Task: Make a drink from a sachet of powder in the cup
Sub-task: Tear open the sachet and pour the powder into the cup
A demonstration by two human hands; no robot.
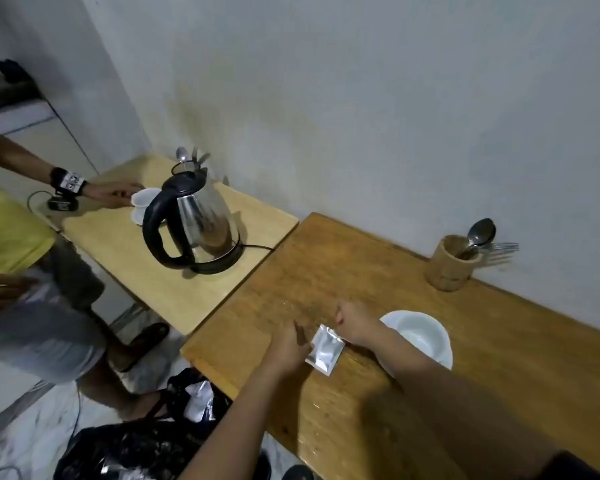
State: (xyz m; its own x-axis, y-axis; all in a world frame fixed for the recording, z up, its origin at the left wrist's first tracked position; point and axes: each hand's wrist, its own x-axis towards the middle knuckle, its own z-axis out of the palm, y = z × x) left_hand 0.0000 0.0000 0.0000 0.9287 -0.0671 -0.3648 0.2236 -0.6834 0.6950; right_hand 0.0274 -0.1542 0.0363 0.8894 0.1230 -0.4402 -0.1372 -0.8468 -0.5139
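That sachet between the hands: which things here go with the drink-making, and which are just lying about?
For the drink:
- sachet, between left hand and right hand
- white cup on its saucer
- kettle
- spoons in the wooden holder

Just lying about:
- black bag on the floor
- second person's cup

Head-worn wide view, angled down, close over table (378, 271)

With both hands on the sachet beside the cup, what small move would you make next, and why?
Probably tear the top off the sachet: it looks sealed, the left hand and right hand pinch it, and the cup beside it looks empty.
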